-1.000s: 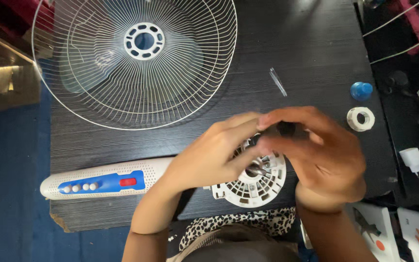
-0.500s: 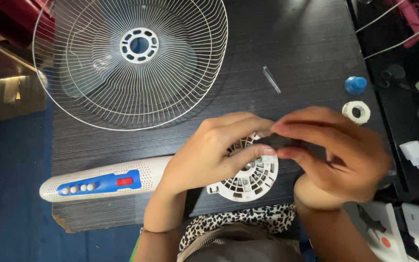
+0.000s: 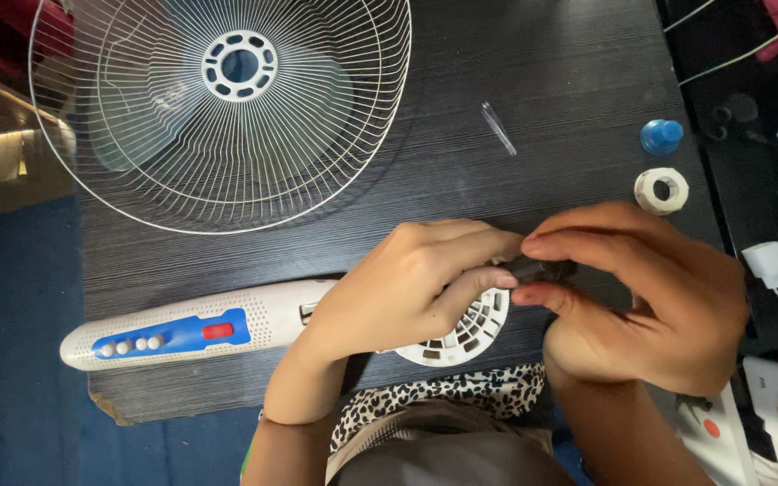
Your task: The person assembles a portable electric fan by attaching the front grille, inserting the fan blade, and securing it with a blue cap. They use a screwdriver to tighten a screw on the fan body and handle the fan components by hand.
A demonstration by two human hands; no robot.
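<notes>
My left hand rests over the white fan motor housing, a round slotted plastic disc at the table's front edge. Its fingers curl around the top of that housing. My right hand pinches a small dark part between thumb and forefinger, just right of my left fingertips. The housing joins a white fan body with a blue button panel and a red switch, lying flat toward the left.
A white wire fan guard lies at the back left on the dark wood table. A thin clear strip, a blue cap and a white ring nut lie at the right. A white plug adapter sits further right.
Both hands have dropped lower and nearer the table's front edge, with the dark part still pinched in my right fingers. The view has shifted slightly.
</notes>
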